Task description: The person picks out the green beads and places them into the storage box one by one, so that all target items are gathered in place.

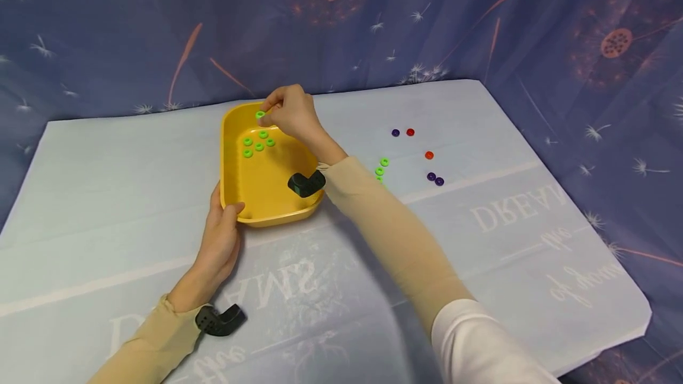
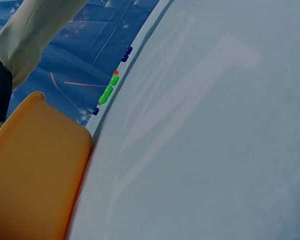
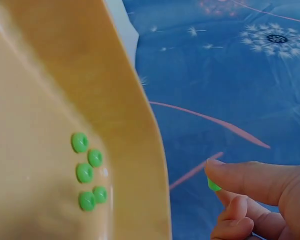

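My right hand [image 1: 293, 112] pinches a green bead [image 1: 260, 115] between thumb and fingertips, above the far end of a yellow tray [image 1: 272, 218]. In the right wrist view the same green bead [image 3: 213, 185] shows partly, mostly covered by the thumb. Several green beads [image 1: 259, 147] lie loose on the tray's floor toward that far end; their holes show in the right wrist view. My left hand [image 1: 220, 236] holds the tray's near left corner, the thumb over the rim and the other fingers mostly hidden outside it.
Right of the tray, more green beads [image 1: 385, 162] lie in a row, partly behind my right sleeve [image 1: 384, 224]. Beyond them are purple beads [image 1: 431, 176] and red beads [image 1: 429, 155]. A patterned cloth [image 1: 427, 28] hangs behind the white-covered table [image 1: 117, 194].
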Motion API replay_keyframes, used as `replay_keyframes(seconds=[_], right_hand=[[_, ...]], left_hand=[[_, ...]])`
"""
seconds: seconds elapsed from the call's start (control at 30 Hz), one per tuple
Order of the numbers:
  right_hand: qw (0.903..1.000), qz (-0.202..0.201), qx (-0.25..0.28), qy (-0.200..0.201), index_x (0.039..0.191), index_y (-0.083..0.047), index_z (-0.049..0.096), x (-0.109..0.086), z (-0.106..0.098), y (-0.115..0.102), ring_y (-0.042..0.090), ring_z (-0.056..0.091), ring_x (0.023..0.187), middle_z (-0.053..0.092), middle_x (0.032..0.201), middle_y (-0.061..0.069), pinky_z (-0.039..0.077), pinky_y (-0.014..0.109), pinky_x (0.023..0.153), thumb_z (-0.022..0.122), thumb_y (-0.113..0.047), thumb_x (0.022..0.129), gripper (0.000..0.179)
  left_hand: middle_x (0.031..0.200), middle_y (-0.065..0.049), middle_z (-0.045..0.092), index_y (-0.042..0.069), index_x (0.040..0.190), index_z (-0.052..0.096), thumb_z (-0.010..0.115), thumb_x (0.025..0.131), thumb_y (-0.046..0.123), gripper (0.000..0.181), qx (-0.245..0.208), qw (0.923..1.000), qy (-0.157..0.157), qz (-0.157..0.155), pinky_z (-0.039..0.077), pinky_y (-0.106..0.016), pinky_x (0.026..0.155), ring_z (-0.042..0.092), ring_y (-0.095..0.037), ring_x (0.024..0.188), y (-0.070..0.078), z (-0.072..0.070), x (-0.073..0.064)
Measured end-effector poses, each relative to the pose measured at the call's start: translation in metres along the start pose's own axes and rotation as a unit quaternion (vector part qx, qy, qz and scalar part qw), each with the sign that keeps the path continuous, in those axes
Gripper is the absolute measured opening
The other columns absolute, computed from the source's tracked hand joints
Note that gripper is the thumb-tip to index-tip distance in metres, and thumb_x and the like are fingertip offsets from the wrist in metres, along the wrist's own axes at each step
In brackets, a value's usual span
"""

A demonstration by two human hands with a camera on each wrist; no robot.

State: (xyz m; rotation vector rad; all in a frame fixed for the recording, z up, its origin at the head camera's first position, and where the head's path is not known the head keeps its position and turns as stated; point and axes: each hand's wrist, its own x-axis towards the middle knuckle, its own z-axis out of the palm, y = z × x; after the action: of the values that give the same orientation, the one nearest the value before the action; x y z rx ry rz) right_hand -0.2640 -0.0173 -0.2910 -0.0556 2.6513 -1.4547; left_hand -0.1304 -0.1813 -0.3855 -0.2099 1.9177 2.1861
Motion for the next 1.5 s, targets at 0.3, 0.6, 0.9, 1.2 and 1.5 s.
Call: replay_keyframes(seconds=[0.3,0.6,0.9,1.2,1.5], right_hand=[[0.9969,0.062,-0.045,0.016,0.097,-0.014,0.071,0.011,0.025,-0.005,0.014,0.058,0.090,0.067,0.097,-0.003,0.050,0.022,0.071,0.079,-0.016,0.084,0.015],[0.9942,0.068,-0.083,0.006,0.098,-0.012,0.072,0.013,0.048,0.000,0.014,0.058,0.084,0.066,0.097,-0.002,0.050,0.020,0.068,0.079,-0.013,0.083,0.017],[0.9902,0.063,-0.113,-0.054,0.083,-0.012,0.075,0.016,0.060,0.004,0.016,0.056,0.088,0.068,0.088,-0.004,0.049,0.024,0.071,0.081,-0.008,0.079,0.008],[0.9778,0.059,-0.152,-0.132,0.084,-0.012,0.076,0.019,0.066,0.010,0.016,0.051,0.088,0.068,0.090,-0.003,0.044,0.022,0.063,0.083,-0.009,0.077,0.010],[0.9707,0.062,-0.183,-0.144,0.080,-0.015,0.075,0.019,0.073,0.012,0.014,0.052,0.089,0.069,0.084,-0.005,0.045,0.022,0.067,0.085,-0.011,0.075,0.012]], left_hand=[[0.165,0.007,0.003,0.020,0.160,-0.002,0.028,0.098,0.006,0.070,0.004,1.0000,-0.003,-0.001,0.013,-0.026,0.121,0.011,-0.007,0.148,0.001,-0.001,0.000],[0.165,0.005,0.005,0.019,0.160,-0.001,0.029,0.098,0.006,0.069,0.010,0.9999,-0.002,0.000,0.013,-0.029,0.121,0.012,-0.008,0.148,0.000,-0.002,0.002],[0.164,0.003,0.007,0.021,0.159,-0.001,0.029,0.100,0.007,0.068,0.001,0.9999,-0.012,0.007,0.016,-0.028,0.120,0.015,-0.010,0.147,-0.001,-0.003,0.002],[0.165,0.003,0.007,0.021,0.159,-0.002,0.029,0.099,0.007,0.069,0.003,0.9998,-0.016,0.012,0.017,-0.027,0.119,0.015,-0.010,0.147,-0.001,-0.003,0.001],[0.165,0.003,0.006,0.022,0.159,-0.002,0.029,0.099,0.007,0.069,0.004,0.9998,-0.017,0.009,0.015,-0.028,0.120,0.014,-0.009,0.147,-0.002,-0.003,0.002]])
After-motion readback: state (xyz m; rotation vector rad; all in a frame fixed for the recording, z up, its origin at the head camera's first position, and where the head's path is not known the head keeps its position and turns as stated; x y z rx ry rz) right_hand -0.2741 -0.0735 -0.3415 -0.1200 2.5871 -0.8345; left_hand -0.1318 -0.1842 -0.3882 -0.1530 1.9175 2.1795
